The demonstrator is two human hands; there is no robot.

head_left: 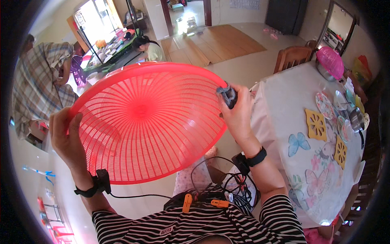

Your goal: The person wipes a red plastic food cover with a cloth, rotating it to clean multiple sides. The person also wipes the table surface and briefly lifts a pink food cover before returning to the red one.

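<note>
Head view: left hand (pixel 67 140) clasps the red mesh cover's (pixel 146 120) rim, hollow side tilted toward the person; right hand (pixel 237 116) presses a grey cloth (pixel 227 94) against its opposite edge.

The big red basket (pixel 148 122) fills the space ahead; the desk (pixel 284 105), crowded with dishes (pixel 325 105), blocks the right. Open floor (pixel 239 69) lies beyond and between them.
</note>
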